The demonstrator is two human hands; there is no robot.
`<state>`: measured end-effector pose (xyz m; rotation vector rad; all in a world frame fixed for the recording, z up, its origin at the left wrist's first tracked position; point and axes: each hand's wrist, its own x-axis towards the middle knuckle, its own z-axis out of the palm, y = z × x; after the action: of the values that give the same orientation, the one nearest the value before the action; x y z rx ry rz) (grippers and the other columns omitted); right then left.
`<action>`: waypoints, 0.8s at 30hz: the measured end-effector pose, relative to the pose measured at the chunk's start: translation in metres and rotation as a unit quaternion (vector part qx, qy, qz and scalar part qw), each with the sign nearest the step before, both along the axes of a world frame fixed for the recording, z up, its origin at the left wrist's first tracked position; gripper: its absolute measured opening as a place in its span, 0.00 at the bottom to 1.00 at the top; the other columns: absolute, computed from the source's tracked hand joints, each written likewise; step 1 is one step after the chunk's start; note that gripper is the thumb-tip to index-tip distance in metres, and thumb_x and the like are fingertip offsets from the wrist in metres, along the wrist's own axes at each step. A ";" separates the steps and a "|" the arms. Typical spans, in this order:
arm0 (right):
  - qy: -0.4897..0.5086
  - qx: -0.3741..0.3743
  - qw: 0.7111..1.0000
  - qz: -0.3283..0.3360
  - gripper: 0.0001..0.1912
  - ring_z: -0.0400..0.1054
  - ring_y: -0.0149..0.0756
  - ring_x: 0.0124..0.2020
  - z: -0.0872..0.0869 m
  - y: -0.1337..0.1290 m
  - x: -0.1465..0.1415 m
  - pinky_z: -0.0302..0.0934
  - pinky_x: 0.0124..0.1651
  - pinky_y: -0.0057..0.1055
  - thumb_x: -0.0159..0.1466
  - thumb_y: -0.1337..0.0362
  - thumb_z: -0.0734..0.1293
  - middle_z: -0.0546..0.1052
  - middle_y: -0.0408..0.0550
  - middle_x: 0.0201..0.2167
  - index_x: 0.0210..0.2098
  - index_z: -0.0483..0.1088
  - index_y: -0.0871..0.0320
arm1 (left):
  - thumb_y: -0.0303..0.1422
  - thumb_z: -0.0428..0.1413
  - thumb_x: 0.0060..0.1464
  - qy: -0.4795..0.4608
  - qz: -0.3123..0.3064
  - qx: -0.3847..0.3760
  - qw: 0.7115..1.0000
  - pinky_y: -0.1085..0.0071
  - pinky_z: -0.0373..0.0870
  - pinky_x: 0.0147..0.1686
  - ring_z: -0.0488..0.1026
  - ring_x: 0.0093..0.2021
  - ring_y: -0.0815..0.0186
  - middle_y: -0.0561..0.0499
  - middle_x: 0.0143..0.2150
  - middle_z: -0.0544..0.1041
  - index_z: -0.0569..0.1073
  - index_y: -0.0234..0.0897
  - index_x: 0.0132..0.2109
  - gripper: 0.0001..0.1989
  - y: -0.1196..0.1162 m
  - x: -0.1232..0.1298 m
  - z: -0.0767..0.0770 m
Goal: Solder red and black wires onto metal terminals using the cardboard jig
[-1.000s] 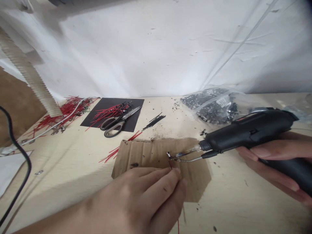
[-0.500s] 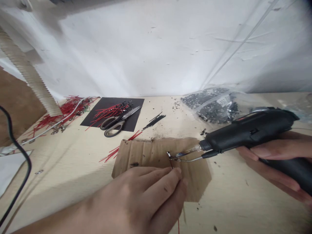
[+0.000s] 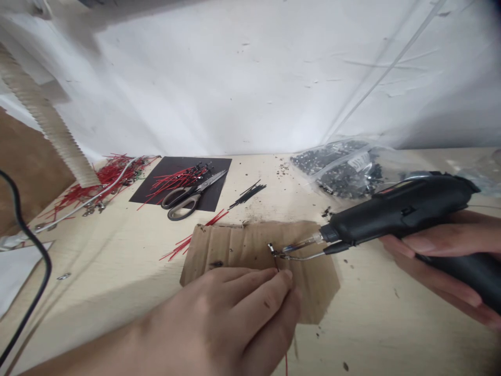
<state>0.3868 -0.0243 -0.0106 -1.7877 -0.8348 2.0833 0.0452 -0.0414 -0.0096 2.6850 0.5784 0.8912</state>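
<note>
My right hand point(image 3: 438, 245) is wrapped around the grip of a black soldering gun point(image 3: 395, 211) with a thin metal feed tube under its tip. That tip meets a small black-and-metal part point(image 3: 271, 248) above a piece of brown cardboard point(image 3: 230, 245). Closed fingers of my left hand point(image 3: 242, 313) rest on the cardboard and pinch a thin wire. The wire's dark-looking end runs up to the small part, while a red wire end point(image 3: 286, 363) shows below the hand. My left thumb is hidden.
Scissors point(image 3: 183, 206) and red wires lie on a black sheet point(image 3: 151, 180). Short black wires point(image 3: 247, 194) are beside it. A clear bag of small parts point(image 3: 344, 167) stands behind the gun. A ribbed hose point(image 3: 50, 115), a red wire pile point(image 3: 113, 172) and a black cable point(image 3: 43, 250) occupy the left.
Almost nothing differs. My left hand and the small part have shifted very slightly right; the soldering gun stays in place at the part.
</note>
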 end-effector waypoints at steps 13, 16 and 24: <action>0.024 0.011 1.000 -0.003 0.26 0.61 0.32 0.09 0.001 0.000 -0.001 0.63 0.14 0.29 0.55 0.41 0.77 0.67 0.45 0.09 0.16 0.75 0.55 | 0.20 0.53 0.70 -0.002 -0.007 0.001 1.000 0.72 0.87 0.46 0.87 0.42 0.60 0.38 0.39 0.86 0.79 0.21 0.51 0.10 0.000 0.001 0.002; 0.034 -0.004 0.999 -0.013 0.25 0.62 0.32 0.09 0.002 -0.001 -0.001 0.62 0.14 0.27 0.53 0.41 0.78 0.68 0.45 0.09 0.18 0.77 0.56 | 0.21 0.52 0.70 -0.004 -0.005 -0.003 1.000 0.71 0.87 0.45 0.87 0.41 0.61 0.39 0.40 0.87 0.79 0.24 0.52 0.11 0.001 0.001 0.003; 0.020 -0.002 1.000 -0.018 0.25 0.61 0.32 0.09 -0.001 -0.002 0.002 0.59 0.12 0.28 0.51 0.40 0.79 0.68 0.44 0.09 0.19 0.75 0.55 | 0.21 0.54 0.70 -0.017 0.005 -0.008 1.000 0.70 0.88 0.44 0.87 0.42 0.60 0.37 0.42 0.87 0.78 0.22 0.52 0.10 0.000 0.001 -0.001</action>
<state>0.3885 -0.0259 -0.0114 -1.7431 -0.7814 2.0923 0.0466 -0.0415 -0.0104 2.6490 0.5891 0.9294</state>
